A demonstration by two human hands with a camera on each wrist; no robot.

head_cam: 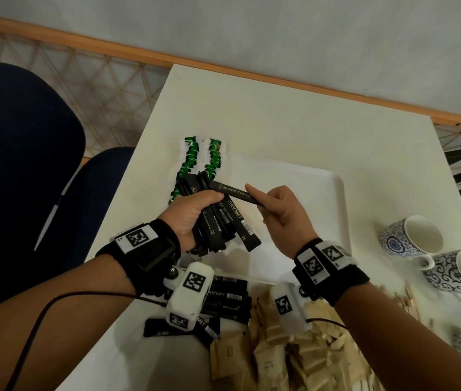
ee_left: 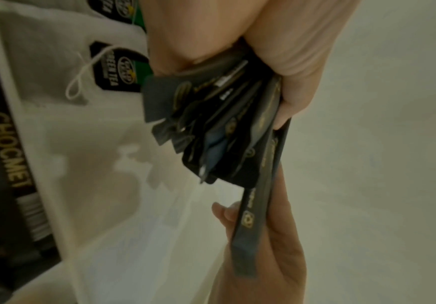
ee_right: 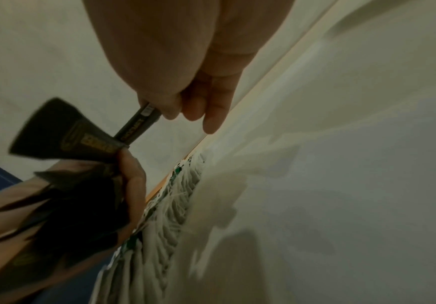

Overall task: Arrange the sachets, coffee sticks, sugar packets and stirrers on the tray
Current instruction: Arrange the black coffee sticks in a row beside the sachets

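Observation:
My left hand grips a fanned bundle of black coffee sticks above the left part of the white tray. My right hand pinches one black stick that lies across the top of the bundle, its far end under my left thumb. In the left wrist view the bundle fans out of my fist and the single stick runs down to the other hand's fingers. The right wrist view shows that stick pinched. Two rows of green tea sachets lie on the tray's left end.
More black sticks lie on the table near the tray's front edge, beside a heap of brown sugar packets. Two patterned cups stand at the right with wooden stirrers near them. A blue chair is left of the table.

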